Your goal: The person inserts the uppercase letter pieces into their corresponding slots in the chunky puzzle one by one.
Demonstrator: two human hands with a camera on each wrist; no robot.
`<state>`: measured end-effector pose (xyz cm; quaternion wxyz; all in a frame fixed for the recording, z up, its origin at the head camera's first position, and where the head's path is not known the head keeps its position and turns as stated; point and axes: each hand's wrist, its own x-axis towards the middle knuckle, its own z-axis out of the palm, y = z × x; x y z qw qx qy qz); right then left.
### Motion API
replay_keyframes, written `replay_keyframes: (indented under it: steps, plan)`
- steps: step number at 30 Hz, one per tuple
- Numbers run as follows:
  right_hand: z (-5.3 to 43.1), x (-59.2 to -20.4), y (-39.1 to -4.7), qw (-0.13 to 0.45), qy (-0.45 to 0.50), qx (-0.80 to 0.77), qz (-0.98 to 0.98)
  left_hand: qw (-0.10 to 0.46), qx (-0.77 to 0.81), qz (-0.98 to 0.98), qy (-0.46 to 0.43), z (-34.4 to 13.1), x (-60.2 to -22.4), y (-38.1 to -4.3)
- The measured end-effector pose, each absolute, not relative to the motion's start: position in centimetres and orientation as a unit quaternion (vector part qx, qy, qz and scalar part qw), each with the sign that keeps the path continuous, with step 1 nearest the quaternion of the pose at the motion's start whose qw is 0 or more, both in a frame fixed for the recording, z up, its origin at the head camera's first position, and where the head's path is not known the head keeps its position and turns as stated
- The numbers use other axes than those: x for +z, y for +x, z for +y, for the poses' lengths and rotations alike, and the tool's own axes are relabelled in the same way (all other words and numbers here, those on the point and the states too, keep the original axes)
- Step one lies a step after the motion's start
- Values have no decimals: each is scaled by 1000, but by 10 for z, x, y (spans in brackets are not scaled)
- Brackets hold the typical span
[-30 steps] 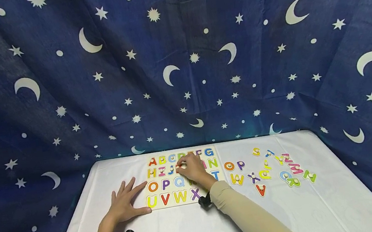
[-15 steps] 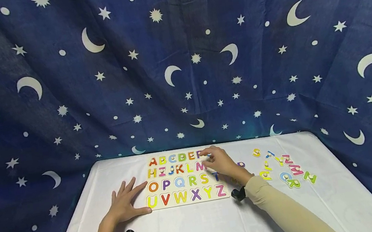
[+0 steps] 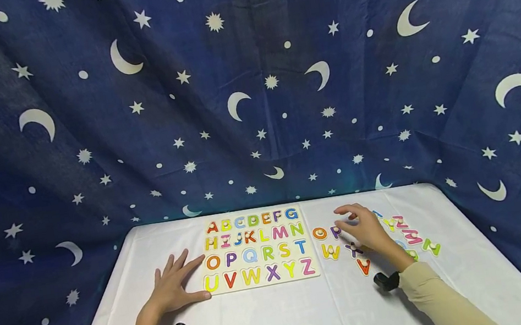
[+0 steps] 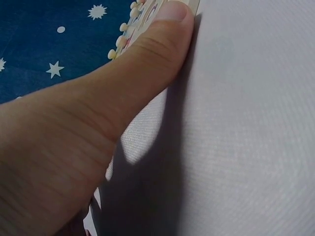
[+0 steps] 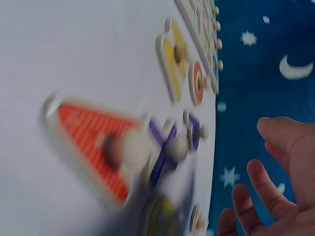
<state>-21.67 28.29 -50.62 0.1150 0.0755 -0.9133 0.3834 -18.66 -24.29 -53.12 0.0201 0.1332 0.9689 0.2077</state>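
The alphabet puzzle board (image 3: 262, 281) lies at the back left of the table, with knobbed letters in its upper rows. My left hand (image 3: 172, 287) rests at its left edge, fingers spread; the thumb (image 4: 162, 44) touches the board's near corner in the left wrist view. Over the loose letters hovers my right hand (image 3: 369, 231), fingers loosely bent, nothing held. Near its fingertips lie a purple P (image 3: 336, 232) and an orange O (image 3: 319, 233). A red V (image 5: 93, 142) shows large and blurred in the right wrist view. My right hand hides some letters.
Nearer loose letters include a yellow W (image 3: 331, 252) and a purple X (image 3: 354, 250). Farther right lie a pink M (image 3: 412, 236), a pink Z (image 3: 400, 222) and a green N (image 3: 431, 247). A starry blue curtain (image 3: 252, 102) hangs behind the white table (image 3: 263, 323).
My right hand has left the red K in the board's second row and travelled right, over the loose letters. The left hand keeps its place at the board.
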Motion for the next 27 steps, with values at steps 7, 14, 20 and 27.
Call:
replay_keyframes:
  steps: [7, 14, 20, 27]
  plan:
    - [322, -512, -201, 126, 30, 370, -920, 24, 209, 968, 134, -242, -531, -186]
    - [346, -518, -186, 110, -13, 345, -932, 23, 211, 968, 133, -243, -530, -186]
    - [352, -522, -185, 91, -13, 327, -941, 17, 211, 968, 137, -244, -530, -187]
    - [353, -523, -188, 73, -15, 316, -946, 17, 209, 968, 136, -243, -530, -187]
